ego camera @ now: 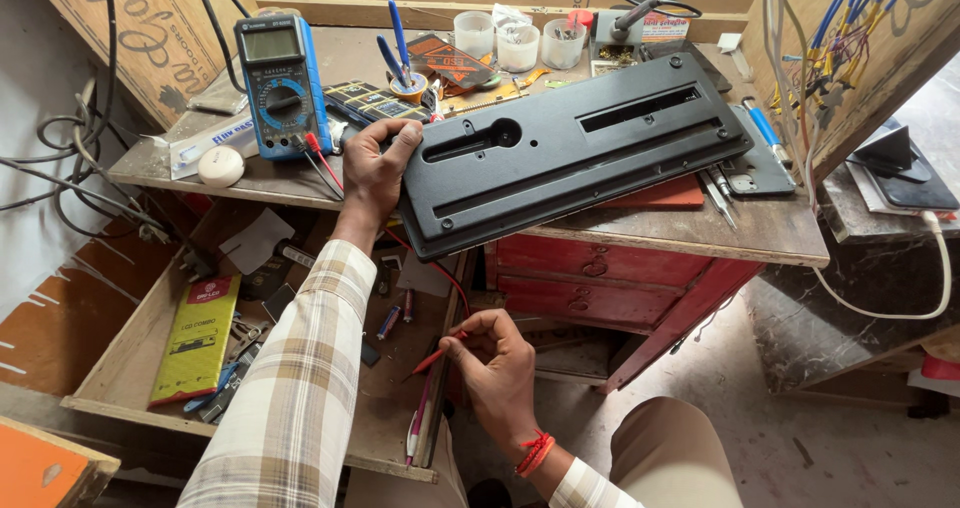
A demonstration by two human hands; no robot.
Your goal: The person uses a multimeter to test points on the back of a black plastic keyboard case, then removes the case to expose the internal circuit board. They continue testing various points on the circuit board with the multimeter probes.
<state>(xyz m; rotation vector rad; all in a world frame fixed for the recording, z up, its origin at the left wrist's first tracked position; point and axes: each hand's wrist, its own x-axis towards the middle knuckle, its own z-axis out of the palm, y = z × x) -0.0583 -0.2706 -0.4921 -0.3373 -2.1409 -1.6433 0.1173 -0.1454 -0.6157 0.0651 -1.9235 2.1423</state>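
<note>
Far left, my open wooden drawer point(120, 368) hangs out below the bench, with a yellow-green packet point(197, 340) and loose small tools lying in it. Above it on the workbench point(700, 230) stands a blue digital multimeter point(281, 86), its red and black leads trailing toward my left hand point(375, 173). That hand is closed on the left end of the long black plastic panel point(570, 153), thumb on top and fingers curled over the near corner. The panel lies slanted across the bench, its lower left corner overhanging the edge above the drawer.

I judge the panel light but long and stiff, with slots and screw holes; a one-ended grip lets it lever, so holding nearer mid-length along a solid edge would steady it. Its smooth face looks a little slippery.

Lower, right of the drawer, my right hand point(500, 368) pinches a thin red-tipped tool point(432, 360), likely a probe or small driver. Behind the panel sit small white cups point(518, 46) of parts.
</note>
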